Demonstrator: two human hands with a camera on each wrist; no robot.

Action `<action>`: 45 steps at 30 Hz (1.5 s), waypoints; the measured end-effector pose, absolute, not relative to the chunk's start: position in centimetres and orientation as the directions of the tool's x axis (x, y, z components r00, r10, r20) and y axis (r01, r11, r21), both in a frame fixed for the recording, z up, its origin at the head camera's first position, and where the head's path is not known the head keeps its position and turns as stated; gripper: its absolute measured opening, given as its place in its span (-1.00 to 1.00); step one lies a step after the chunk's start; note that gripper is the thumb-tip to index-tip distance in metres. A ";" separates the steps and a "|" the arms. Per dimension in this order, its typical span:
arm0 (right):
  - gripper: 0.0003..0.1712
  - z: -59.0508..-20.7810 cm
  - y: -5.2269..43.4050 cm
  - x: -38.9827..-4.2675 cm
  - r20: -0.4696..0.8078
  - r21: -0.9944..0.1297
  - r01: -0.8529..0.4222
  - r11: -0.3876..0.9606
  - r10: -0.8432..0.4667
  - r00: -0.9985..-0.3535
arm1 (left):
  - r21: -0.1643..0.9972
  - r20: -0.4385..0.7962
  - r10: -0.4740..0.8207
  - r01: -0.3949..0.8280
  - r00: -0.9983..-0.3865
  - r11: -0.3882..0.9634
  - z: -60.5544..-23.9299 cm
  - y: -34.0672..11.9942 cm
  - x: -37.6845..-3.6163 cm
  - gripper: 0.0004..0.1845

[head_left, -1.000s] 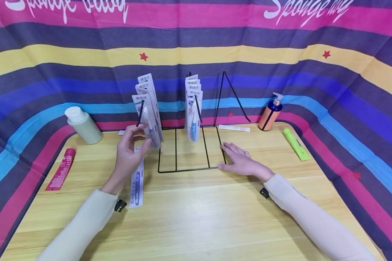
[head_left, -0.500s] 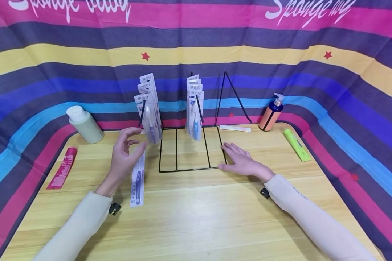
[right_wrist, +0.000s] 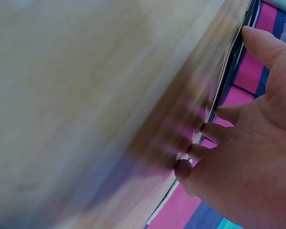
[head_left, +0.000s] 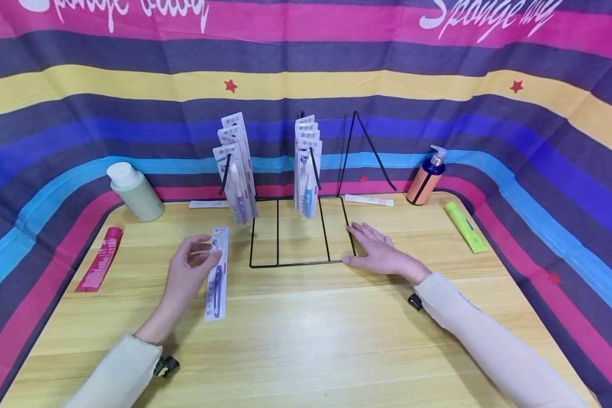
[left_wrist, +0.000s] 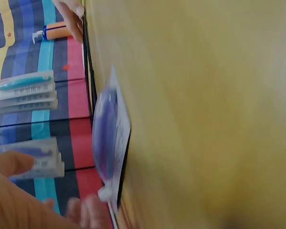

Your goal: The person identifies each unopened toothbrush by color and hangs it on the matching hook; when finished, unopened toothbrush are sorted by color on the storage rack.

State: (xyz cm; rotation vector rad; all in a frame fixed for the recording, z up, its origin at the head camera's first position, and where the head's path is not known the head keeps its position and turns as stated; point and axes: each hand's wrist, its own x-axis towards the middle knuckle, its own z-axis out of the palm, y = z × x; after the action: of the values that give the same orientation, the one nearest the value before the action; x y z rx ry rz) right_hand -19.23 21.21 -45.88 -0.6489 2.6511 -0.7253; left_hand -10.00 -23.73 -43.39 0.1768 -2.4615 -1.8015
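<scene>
In the head view, my left hand point(head_left: 188, 275) hovers with bent fingers and thumb apart around the upper part of a packaged purple toothbrush point(head_left: 216, 292) lying on the table. Seen in the left wrist view, the thumb stands clear of that toothbrush pack point(left_wrist: 107, 138); whether a fingertip touches it is unclear. My right hand point(head_left: 379, 252) rests with straight fingers at the right edge of the black wire rack point(head_left: 301, 264). Packaged purple toothbrushes point(head_left: 239, 192) hang from the rack's left hook, and packaged blue ones point(head_left: 308, 187) from the middle hook. The right hook point(head_left: 374, 153) is bare.
A pale green bottle point(head_left: 137, 195) and a pink tube point(head_left: 100, 260) stand and lie at left. On the right are an orange pump bottle point(head_left: 424, 181) and a lime tube point(head_left: 466, 228). Flat packs point(head_left: 369, 200) lie behind the rack, before a striped cloth.
My left hand has moved from the purple toothbrushes on the left hook down towards the pack on the table. My right hand has stayed at the rack.
</scene>
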 end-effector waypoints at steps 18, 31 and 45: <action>0.15 -45.6 21.2 -18.9 -0.163 -0.556 -0.350 0.754 -0.511 -0.844 | 0.802 -0.263 -0.139 -0.296 -0.955 0.519 -44.2 -23.2 -8.5 0.00; 0.15 -45.8 21.3 -19.0 -0.177 -0.541 -0.343 0.768 -0.503 -0.846 | 0.785 -0.229 -0.147 -0.272 -0.962 0.557 -44.0 -23.6 -8.2 -0.15; 0.13 -45.7 21.2 -19.1 -0.184 -0.541 -0.341 0.769 -0.504 -0.844 | 0.883 -0.260 -0.098 -0.278 -0.961 0.379 -44.4 -24.3 -8.1 -0.54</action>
State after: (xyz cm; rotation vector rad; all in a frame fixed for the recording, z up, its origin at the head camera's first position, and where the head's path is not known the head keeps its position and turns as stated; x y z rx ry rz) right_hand -19.08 21.25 -45.67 -0.6507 2.6456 -0.7202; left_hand -8.08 -24.34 -44.37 0.3770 -2.7414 -1.8102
